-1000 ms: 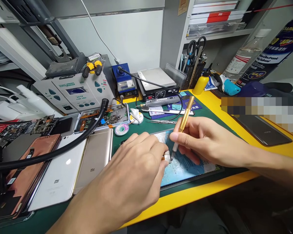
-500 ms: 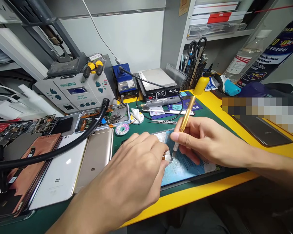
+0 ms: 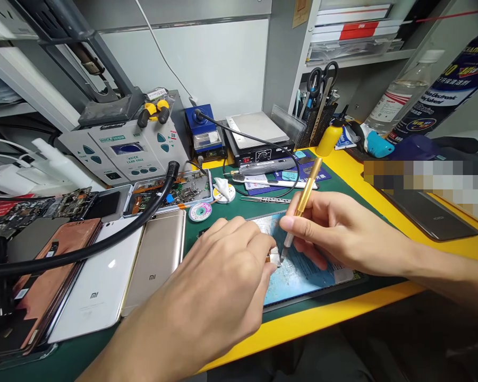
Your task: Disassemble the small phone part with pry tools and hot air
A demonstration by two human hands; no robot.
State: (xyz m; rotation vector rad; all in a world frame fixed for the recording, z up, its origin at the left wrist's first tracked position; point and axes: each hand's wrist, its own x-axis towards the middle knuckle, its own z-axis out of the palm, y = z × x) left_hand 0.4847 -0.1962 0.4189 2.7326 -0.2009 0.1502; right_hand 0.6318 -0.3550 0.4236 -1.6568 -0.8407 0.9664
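Left hand (image 3: 230, 268) pinches and partly hides a small silvery piece (image 3: 276, 257); right hand (image 3: 331, 233) grips slim gold-handled tool (image 3: 307, 192), long axis slanting, tip down-left.

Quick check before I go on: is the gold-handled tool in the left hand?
No, the right hand holds the gold-handled tool, its tip down by the small silver part at the left hand.

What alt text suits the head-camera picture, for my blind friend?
The right hand holds a gold-handled tool, its tip by a small silvery part pinched in the left hand, over a blue printed sheet. Two Mi-marked phone backs lie left; a grey QUICK machine stands behind.
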